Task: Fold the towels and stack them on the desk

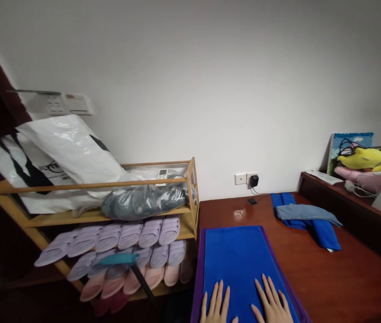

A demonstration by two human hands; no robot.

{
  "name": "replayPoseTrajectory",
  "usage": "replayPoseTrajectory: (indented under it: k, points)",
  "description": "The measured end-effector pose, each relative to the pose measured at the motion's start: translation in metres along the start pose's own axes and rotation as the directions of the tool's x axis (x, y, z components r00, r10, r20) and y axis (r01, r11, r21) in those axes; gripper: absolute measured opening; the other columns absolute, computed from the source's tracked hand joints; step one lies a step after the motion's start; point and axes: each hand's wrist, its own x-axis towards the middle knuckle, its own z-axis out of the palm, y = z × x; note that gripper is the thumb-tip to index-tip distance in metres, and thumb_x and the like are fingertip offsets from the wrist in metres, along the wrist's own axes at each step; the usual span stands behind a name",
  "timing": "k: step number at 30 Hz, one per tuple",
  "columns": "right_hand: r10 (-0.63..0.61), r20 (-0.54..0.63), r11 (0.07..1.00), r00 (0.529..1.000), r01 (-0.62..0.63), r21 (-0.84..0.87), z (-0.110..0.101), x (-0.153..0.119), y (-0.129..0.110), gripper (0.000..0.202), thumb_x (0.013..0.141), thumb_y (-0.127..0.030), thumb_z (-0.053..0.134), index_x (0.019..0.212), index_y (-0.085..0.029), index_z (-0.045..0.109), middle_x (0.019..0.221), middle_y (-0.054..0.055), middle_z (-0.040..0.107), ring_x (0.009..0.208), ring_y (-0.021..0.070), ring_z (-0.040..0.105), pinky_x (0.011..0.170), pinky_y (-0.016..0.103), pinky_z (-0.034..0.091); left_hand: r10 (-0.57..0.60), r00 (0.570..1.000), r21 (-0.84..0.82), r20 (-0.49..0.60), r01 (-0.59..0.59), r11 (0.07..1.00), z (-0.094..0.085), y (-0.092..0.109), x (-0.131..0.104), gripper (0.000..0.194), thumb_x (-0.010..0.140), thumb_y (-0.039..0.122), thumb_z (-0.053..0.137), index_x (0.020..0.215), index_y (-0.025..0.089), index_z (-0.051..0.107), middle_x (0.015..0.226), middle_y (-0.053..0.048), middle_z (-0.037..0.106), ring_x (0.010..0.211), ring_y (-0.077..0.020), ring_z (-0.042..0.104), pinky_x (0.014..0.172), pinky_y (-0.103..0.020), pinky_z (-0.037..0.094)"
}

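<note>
A smooth blue cloth [235,255] lies flat on a slightly larger purple cloth [197,287], both on the reddish-brown table. My left hand [216,307] rests palm down near the blue cloth's left edge, fingers spread. Toward the right edge of the same cloth, my right hand [273,305] also lies flat with its fingers apart. Neither hand holds anything. The wrists are cut off by the bottom of the view.
Folded blue strips [326,235] and a grey-blue band [308,212] lie on the table [355,278] at right. A yellow plush toy [367,158] sits on a raised ledge. Left stands a wooden rack [192,224] with slippers [131,234] and bags [72,148].
</note>
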Motion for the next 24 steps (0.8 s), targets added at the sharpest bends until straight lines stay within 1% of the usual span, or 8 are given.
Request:
replayPoseTrajectory:
  k: [2,5,8,13,24]
  points:
    - [-0.044,0.043,0.999,0.998,0.043,0.016,-0.014,-0.002,0.002,0.062,0.083,-0.062,0.037,0.139,-0.034,0.032,0.146,0.003,0.033,0.133,0.0273,0.034,0.103,0.052,0.036,0.054,0.998,-0.018,0.043,-0.053,0.998,-0.018,-0.004,0.002,0.073,0.088,0.048,0.04,0.144,0.03,-0.002,0.143,-0.005,0.038,0.125,-0.0268,0.045,0.095,-0.049,0.043]
    - [-0.056,0.029,0.998,0.998,0.056,-0.013,-0.029,-0.008,0.01,0.065,0.085,-0.06,0.036,0.142,-0.032,0.023,0.149,0.003,0.026,0.136,0.0259,0.027,0.106,0.05,0.033,0.075,0.996,-0.013,0.048,-0.074,0.997,-0.043,-0.007,0.0,0.066,0.09,0.044,0.038,0.145,0.028,0.007,0.147,-0.003,0.031,0.13,-0.0233,0.039,0.1,-0.043,0.038]
    - [-0.057,0.026,0.997,0.998,0.058,-0.046,-0.033,-0.014,0.019,0.065,0.085,-0.06,0.036,0.142,-0.033,0.02,0.15,0.003,0.026,0.137,0.026,0.025,0.106,0.051,0.032,0.085,0.996,0.034,0.014,-0.085,0.996,-0.057,-0.008,-0.005,0.062,0.091,0.044,0.037,0.145,0.027,0.012,0.147,-0.002,0.031,0.131,-0.021,0.037,0.1,-0.039,0.035]
    - [-0.073,0.025,0.995,0.997,0.074,-0.07,-0.032,-0.015,0.023,0.065,0.086,-0.059,0.036,0.143,-0.034,0.017,0.15,0.002,0.024,0.137,0.0253,0.025,0.106,0.051,0.032,0.089,0.996,0.091,-0.013,-0.087,0.992,-0.06,-0.007,-0.007,0.06,0.092,0.045,0.036,0.145,0.026,0.015,0.147,-0.002,0.032,0.132,-0.02,0.035,0.1,-0.039,0.033]
    - [-0.071,0.018,0.997,0.997,0.072,-0.039,-0.033,-0.016,0.022,0.065,0.085,-0.058,0.037,0.143,-0.034,0.018,0.15,0.003,0.026,0.136,0.0271,0.026,0.104,0.051,0.035,0.055,0.996,-0.033,0.073,-0.053,0.998,-0.054,-0.008,-0.009,0.061,0.092,0.046,0.034,0.145,0.029,0.009,0.149,-0.001,0.027,0.133,-0.0221,0.033,0.103,-0.041,0.032]
